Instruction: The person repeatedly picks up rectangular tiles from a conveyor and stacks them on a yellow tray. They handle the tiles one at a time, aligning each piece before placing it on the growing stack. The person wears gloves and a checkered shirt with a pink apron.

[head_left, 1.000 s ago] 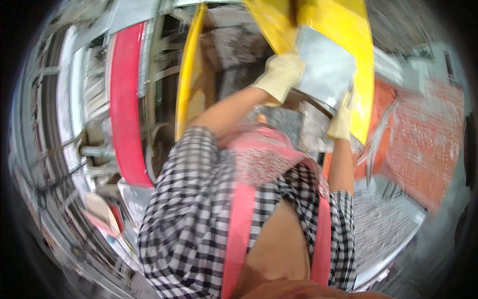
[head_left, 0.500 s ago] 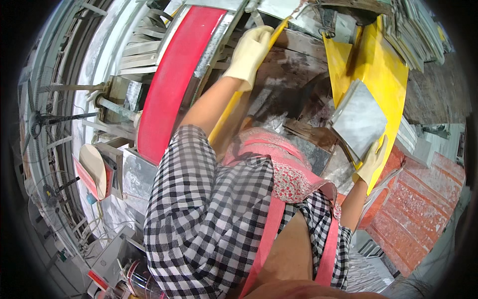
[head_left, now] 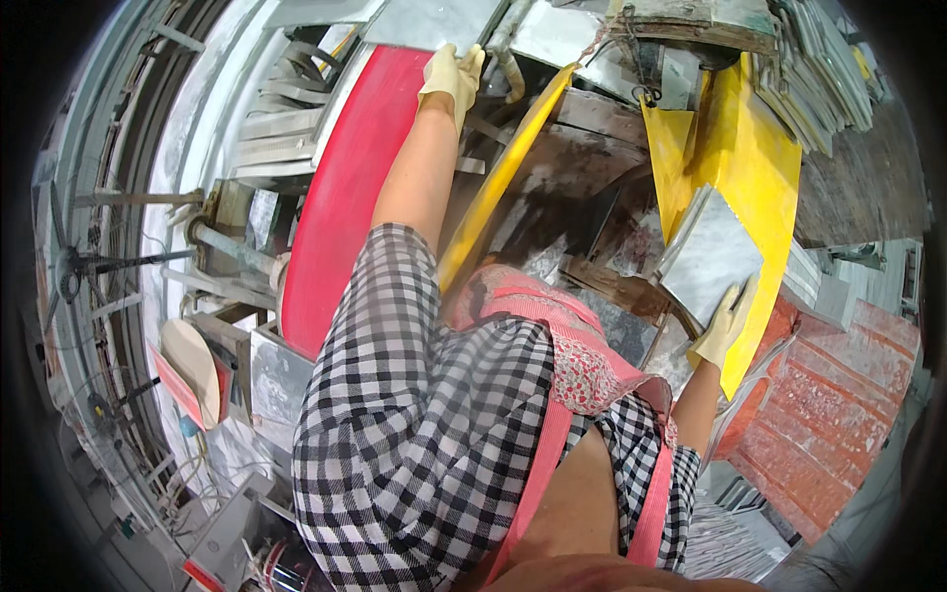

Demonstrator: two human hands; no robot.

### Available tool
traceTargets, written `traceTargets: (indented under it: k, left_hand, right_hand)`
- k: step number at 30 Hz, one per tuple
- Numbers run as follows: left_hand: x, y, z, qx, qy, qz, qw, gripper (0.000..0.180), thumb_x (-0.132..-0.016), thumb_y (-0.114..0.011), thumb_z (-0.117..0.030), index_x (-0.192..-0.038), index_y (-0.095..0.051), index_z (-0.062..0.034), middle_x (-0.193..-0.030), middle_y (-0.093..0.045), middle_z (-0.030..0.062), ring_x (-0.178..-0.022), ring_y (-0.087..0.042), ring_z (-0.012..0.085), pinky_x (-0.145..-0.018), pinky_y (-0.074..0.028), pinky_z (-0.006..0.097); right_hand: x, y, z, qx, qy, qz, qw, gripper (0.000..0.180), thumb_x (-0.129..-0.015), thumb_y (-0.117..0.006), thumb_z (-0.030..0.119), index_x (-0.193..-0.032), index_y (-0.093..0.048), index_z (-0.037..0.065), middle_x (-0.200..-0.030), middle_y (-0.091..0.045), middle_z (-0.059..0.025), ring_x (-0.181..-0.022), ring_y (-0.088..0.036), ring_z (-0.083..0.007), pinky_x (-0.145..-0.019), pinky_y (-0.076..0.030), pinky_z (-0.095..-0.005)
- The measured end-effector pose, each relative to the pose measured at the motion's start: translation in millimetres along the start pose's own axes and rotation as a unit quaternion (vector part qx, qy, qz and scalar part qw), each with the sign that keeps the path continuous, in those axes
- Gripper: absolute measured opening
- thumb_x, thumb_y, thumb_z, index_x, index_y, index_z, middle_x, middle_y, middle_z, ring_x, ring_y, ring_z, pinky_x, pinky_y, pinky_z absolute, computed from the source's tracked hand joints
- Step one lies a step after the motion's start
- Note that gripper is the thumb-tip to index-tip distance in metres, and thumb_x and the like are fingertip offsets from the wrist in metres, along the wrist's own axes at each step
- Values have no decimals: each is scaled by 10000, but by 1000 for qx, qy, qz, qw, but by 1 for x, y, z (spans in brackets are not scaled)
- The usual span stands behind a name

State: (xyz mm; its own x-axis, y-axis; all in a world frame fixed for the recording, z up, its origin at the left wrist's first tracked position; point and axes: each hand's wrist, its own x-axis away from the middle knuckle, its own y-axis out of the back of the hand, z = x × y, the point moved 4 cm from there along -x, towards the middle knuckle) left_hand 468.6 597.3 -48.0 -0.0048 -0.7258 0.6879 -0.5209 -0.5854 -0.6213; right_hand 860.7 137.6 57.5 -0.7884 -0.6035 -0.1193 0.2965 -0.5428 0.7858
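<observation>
My left hand [head_left: 452,81], in a pale rubber glove, reaches far forward, its fingers bent at the near edge of a grey-white tile [head_left: 432,22]. That tile lies across the far end of a red conveyor belt [head_left: 347,187]. How the thumb sits on it is partly hidden. On the right, my right hand [head_left: 726,324], gloved as well, lies with its fingers stretched out flat along the lower right edge of a small stack of marbled grey tiles [head_left: 712,252]. The stack leans on a bent yellow sheet [head_left: 771,192].
A yellow strip [head_left: 508,183] slants between belt and dusty machine parts. More thin tiles [head_left: 814,79] stand stacked at the far right. A worn orange-red slatted panel [head_left: 829,419] lies near right. Metal rollers and a fan [head_left: 74,252] are at left.
My left hand has moved forward and left, from the yellow strip to a tile newly showing at the belt's far end. My right hand stays at the tile stack, fingers a little more spread.
</observation>
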Motion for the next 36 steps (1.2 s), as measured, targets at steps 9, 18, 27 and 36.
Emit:
traceTargets:
  k: [9,18,27,36]
  left_hand:
    - [-4,2,-5,-23,-125,-115,985,229,-883,-619,-260,-848,-572,-38,-704,-575,66,-524,-513,166,-450,-429,306]
    - [-42,-12,-51,-133,-3,25,991,557,-908,-643,-537,-822,-587,10,-628,-473,51,-415,-324,146,-383,-280,293]
    - [58,0,-38,-138,147,196,960,572,-931,-691,-491,-902,-582,69,-454,-371,-19,-314,-247,120,-367,-273,245]
    - [282,40,139,-311,65,301,899,382,-952,-696,-250,-1242,-569,-36,-943,-693,128,-481,-551,140,-362,-367,222]
  right_hand:
    - [5,-5,3,-84,-44,-17,995,524,-1102,-459,273,-1554,-389,19,-1633,-363,-146,-1496,-345,-273,-1235,-235,-368]
    - [6,-3,12,-35,-78,-5,996,544,-1098,-454,293,-1570,-369,35,-1642,-347,-134,-1506,-328,-269,-1232,-238,-363]
    - [-1,2,-11,-153,-1,-14,988,581,-1060,-554,252,-1569,-381,30,-1637,-360,-136,-1511,-322,-249,-1240,-235,-362]
    - [-12,24,-72,-300,-68,-5,951,498,-1072,-547,270,-1473,-493,-20,-1527,-506,-122,-1413,-457,-208,-1174,-358,-329]
